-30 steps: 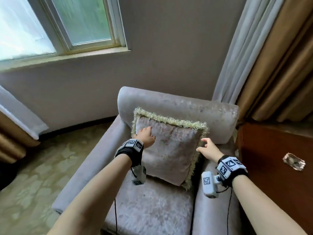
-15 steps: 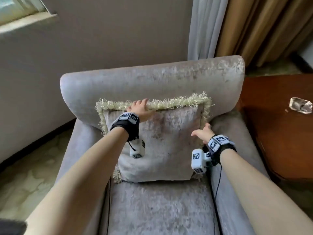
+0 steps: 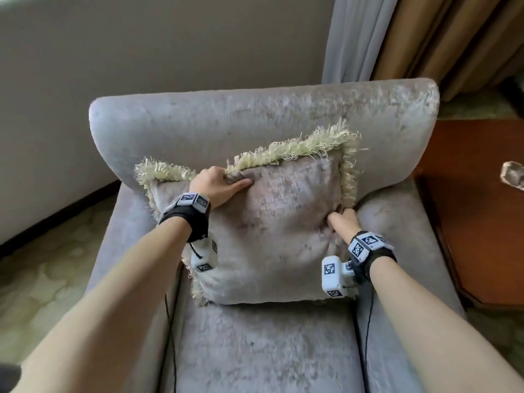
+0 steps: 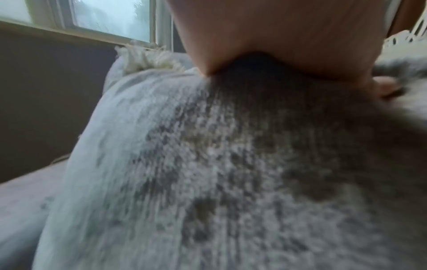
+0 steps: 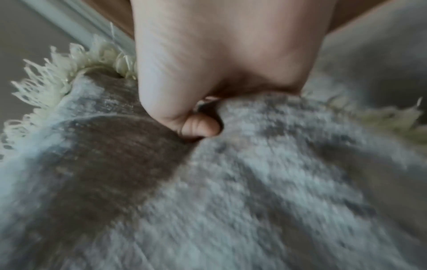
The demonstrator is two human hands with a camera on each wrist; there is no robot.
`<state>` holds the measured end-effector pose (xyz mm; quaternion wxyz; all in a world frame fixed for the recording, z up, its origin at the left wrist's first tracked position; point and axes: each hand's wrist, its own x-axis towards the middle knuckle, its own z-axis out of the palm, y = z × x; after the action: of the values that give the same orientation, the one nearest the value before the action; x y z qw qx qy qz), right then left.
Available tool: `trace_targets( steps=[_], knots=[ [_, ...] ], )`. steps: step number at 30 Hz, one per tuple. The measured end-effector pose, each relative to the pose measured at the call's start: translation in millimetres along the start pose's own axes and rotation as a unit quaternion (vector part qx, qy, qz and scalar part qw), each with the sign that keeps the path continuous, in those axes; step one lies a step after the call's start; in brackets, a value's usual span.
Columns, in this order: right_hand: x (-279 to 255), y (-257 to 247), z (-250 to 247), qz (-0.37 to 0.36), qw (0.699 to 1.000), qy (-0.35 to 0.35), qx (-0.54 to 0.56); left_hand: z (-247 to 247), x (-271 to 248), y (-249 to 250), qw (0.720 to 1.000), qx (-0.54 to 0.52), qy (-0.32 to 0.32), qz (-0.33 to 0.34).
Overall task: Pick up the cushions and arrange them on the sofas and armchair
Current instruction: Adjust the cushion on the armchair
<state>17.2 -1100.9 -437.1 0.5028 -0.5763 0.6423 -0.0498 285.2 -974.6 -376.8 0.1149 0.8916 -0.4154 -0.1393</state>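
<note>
A square grey-pink velvet cushion [image 3: 272, 236] with a pale cream fringe stands propped against the backrest of the grey velvet armchair [image 3: 255, 350], its lower edge on the seat and its top edge tilted, the right corner higher than the left. The left hand [image 3: 218, 184] pinches a fold of the top edge, thumb laid along the front face; the right hand [image 3: 341, 222] clutches the cushion's right edge beside the armrest, thumb dug into the pile, as the right wrist view shows. Both sets of fingers are closed on fabric, not stuffing, so a tug could stretch the cover or pull at the fringe without squaring the cushion. It could also flop forward onto the seat once let go if its base sits too far from the backrest. A brown wooden side table [image 3: 482, 208] stands just beside the right armrest.
</note>
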Motion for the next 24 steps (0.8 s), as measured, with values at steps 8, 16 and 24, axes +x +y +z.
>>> trace_targets(
  steps=[8, 16, 24],
  knots=[
    [-49.9, -150.5, -34.1, -0.157, 0.981, 0.015, -0.115, -40.3, -22.4, -46.3, 0.968, -0.21, 0.029, -0.137],
    [-9.7, -130.9, 4.7, -0.127, 0.968, -0.003, -0.216, 23.2, -11.0, -74.9, 0.965, -0.204, 0.01, -0.162],
    [7.0, -136.0, 1.2, -0.103, 0.95, -0.029, -0.292, 17.8, 7.3, -61.5, 0.975, -0.109, 0.014, -0.193]
  ],
)
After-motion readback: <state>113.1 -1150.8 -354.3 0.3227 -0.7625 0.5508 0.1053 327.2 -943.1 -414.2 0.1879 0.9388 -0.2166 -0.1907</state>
